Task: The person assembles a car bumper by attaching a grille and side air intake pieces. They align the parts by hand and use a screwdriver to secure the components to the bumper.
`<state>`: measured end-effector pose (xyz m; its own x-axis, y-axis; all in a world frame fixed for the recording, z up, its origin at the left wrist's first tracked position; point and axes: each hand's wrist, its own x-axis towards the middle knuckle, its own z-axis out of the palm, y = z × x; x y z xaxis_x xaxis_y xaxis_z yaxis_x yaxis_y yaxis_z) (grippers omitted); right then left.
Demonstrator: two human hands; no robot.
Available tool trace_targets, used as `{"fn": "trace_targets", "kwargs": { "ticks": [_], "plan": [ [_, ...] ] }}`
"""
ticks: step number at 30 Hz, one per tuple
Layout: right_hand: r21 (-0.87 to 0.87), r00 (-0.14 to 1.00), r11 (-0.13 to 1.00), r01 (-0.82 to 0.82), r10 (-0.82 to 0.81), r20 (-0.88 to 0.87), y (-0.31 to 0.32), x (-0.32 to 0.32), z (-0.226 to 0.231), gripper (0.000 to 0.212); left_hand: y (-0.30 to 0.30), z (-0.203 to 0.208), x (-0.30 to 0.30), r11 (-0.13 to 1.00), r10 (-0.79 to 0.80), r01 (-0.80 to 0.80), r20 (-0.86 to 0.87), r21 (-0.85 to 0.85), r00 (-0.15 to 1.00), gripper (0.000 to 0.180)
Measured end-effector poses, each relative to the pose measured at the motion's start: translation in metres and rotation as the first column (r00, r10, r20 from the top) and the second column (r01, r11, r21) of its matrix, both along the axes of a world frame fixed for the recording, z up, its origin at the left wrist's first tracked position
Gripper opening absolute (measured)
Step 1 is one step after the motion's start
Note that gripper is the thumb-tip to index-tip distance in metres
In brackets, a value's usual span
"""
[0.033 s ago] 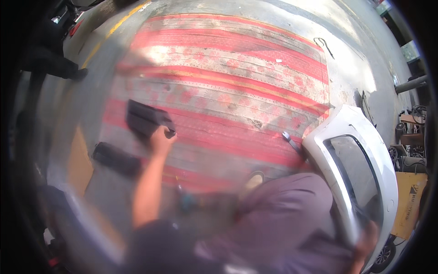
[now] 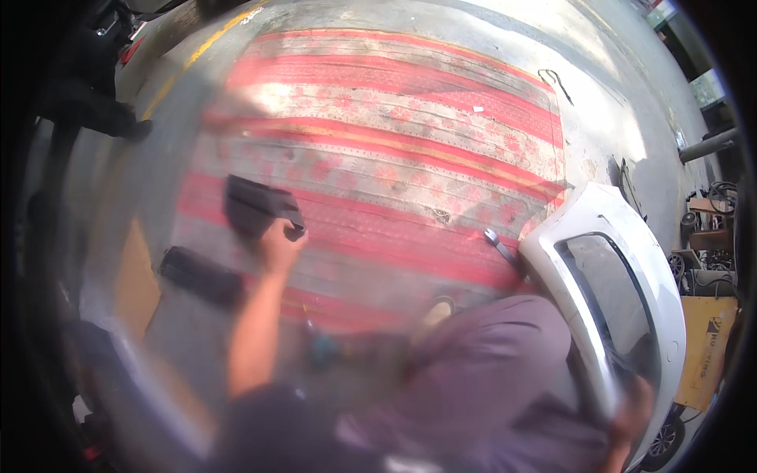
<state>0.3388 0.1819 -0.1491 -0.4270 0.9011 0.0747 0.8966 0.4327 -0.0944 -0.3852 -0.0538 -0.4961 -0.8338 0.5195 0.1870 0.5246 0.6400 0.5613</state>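
A black flat piece (image 2: 251, 203) is held by the left hand (image 2: 282, 243), the grip closed narrowly on its near right corner, over the red-and-pale striped mat (image 2: 363, 189). The right hand (image 2: 633, 414) is seen at the near end of the white windowed vehicle panel (image 2: 670, 315); owing to blur, the state of that grip cannot be told. A small tool (image 2: 501, 246) is noted beside the panel
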Motion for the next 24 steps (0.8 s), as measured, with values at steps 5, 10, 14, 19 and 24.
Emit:
{"fn": "trace_targets", "kwargs": {
  "ticks": [5,10,14,19,24],
  "plan": [
    [0.023,0.988,0.998,-0.050,0.052,-0.142,-0.019,-0.072,0.038,0.030,0.040,0.130,0.093,0.885,-0.145,0.137,-0.016,0.445,0.989,0.039],
    [0.132,0.856,0.916,-0.379,0.401,-0.325,-0.015,-0.082,0.052,0.030,0.072,0.261,0.179,0.576,-0.501,0.644,-0.405,0.504,0.765,0.042],
    [0.089,0.826,0.941,-0.326,0.330,-0.457,-0.022,-0.042,0.055,0.037,0.128,0.369,0.249,0.230,-0.599,0.922,-0.702,0.311,0.386,0.051],
    [-0.072,0.744,0.994,-0.082,0.013,-0.668,-0.024,0.018,0.029,0.041,0.150,0.436,0.315,0.153,-0.556,0.971,-0.796,0.185,0.239,0.054],
    [-0.157,0.987,0.983,0.093,-0.112,-0.116,-0.036,0.075,-0.004,0.038,0.216,0.429,0.387,0.090,-0.577,0.933,-0.745,0.348,0.334,0.047]
  ]
}}
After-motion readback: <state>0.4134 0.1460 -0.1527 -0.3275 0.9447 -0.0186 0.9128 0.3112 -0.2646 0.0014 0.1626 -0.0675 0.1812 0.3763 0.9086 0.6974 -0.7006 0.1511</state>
